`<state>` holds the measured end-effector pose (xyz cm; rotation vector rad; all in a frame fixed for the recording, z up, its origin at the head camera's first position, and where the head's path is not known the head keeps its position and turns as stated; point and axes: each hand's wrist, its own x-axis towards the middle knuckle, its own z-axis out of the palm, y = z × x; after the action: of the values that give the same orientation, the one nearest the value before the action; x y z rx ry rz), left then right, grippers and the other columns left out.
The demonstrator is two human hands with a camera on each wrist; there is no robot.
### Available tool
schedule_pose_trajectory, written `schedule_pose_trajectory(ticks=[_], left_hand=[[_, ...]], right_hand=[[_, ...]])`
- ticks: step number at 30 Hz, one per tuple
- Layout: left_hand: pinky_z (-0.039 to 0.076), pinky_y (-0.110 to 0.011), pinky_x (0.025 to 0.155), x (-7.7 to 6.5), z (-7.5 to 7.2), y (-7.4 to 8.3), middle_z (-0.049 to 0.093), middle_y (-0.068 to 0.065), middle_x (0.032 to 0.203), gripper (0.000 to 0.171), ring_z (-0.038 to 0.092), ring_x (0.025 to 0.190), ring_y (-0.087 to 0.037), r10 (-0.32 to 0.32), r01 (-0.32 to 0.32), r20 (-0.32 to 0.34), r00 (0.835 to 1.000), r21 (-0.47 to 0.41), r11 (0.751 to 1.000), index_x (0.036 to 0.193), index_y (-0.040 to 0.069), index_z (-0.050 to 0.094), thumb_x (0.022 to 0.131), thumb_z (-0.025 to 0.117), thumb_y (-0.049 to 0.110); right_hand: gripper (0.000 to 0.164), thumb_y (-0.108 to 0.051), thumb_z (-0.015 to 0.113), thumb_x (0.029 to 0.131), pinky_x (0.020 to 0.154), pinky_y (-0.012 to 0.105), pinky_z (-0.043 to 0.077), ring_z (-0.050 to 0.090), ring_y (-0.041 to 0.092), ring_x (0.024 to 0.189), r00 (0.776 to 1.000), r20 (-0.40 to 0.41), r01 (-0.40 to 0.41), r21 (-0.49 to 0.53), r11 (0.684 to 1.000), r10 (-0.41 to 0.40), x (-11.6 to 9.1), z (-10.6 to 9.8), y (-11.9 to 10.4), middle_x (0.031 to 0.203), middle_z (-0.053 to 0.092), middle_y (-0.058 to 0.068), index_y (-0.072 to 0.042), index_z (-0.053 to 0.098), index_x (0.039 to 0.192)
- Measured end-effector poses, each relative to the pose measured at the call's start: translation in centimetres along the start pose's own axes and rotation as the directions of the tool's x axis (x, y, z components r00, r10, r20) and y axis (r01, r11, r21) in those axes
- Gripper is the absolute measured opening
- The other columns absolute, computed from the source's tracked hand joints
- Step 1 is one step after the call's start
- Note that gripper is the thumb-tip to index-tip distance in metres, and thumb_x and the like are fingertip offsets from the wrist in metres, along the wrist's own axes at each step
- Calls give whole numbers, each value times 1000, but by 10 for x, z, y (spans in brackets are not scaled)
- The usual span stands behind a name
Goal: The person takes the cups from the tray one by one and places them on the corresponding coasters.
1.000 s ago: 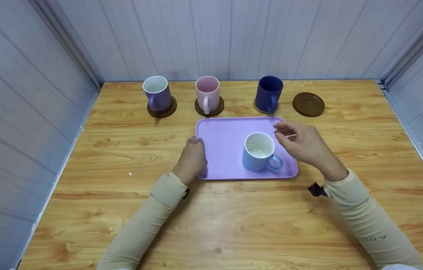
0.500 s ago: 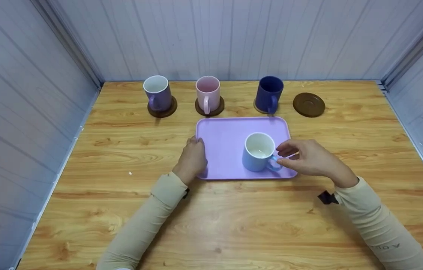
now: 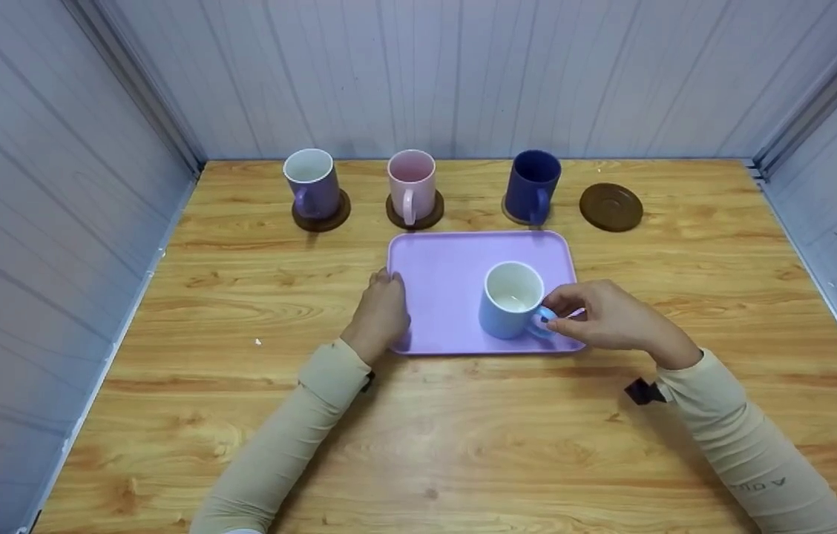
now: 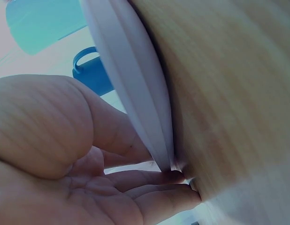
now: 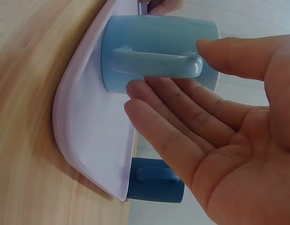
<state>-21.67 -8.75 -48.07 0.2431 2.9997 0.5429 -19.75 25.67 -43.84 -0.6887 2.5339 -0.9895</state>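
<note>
A light blue mug (image 3: pixel 504 315) with a white inside stands upright on the right half of a lilac tray (image 3: pixel 437 297). Its handle (image 5: pixel 156 64) points right, towards my right hand (image 3: pixel 604 315). The thumb and fingers lie around that handle, loosely extended, and no firm grip shows; in the right wrist view the thumb is near the handle's top. My left hand (image 3: pixel 380 311) holds the tray's left edge, thumb over the rim and fingers low against the underside, as the left wrist view shows; part of that grip is hidden.
Behind the tray stand a purple mug (image 3: pixel 320 191), a pink mug (image 3: pixel 422 185) and a navy mug (image 3: pixel 526 194), each on a round coaster. A bare brown coaster (image 3: pixel 611 207) lies at their right. Panel walls (image 3: pixel 418 81) close off the table's back and sides.
My right hand has come down from the tray's far right corner to the blue mug's handle. The left hand, tray and mugs have stayed in place.
</note>
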Motion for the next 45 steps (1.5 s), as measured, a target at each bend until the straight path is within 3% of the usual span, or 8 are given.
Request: schedule_pose_trajectory(ticks=[8,19,33,45], left_hand=[[53,-51,102,0,0,0,56,-35,134,58,58,120,-46,-9,9,1,1000,-14,1000,140,-21,48,88,64,-4],[52,-48,105,-1,-2,1,56,-34,135,57,56,124,-44,-11,11,19,1000,4,1000,141,-20,48,90,64,-2],[51,-49,106,1,-1,1,53,-35,140,60,56,125,-44,-37,37,36,999,3,999,144,-19,46,90,64,-2],[53,-48,103,0,-1,0,54,-36,136,58,55,125,-44,-15,15,29,999,0,1000,144,-20,45,90,61,-3]], right_hand=[[13,-20,75,95,90,40,59,69,14,94,1000,23,13,61,998,-14,3,1,4,96,76,-1,-11,75,105],[10,-17,72,98,82,21,54,65,12,90,997,70,22,186,982,-36,3,1,10,98,76,10,-8,74,100],[8,-15,71,98,65,20,50,63,10,82,997,79,-7,187,982,-8,4,2,8,96,76,14,-8,75,99],[5,-14,74,96,57,20,45,63,9,77,999,49,-26,154,988,19,3,5,3,92,78,10,-11,76,94]])
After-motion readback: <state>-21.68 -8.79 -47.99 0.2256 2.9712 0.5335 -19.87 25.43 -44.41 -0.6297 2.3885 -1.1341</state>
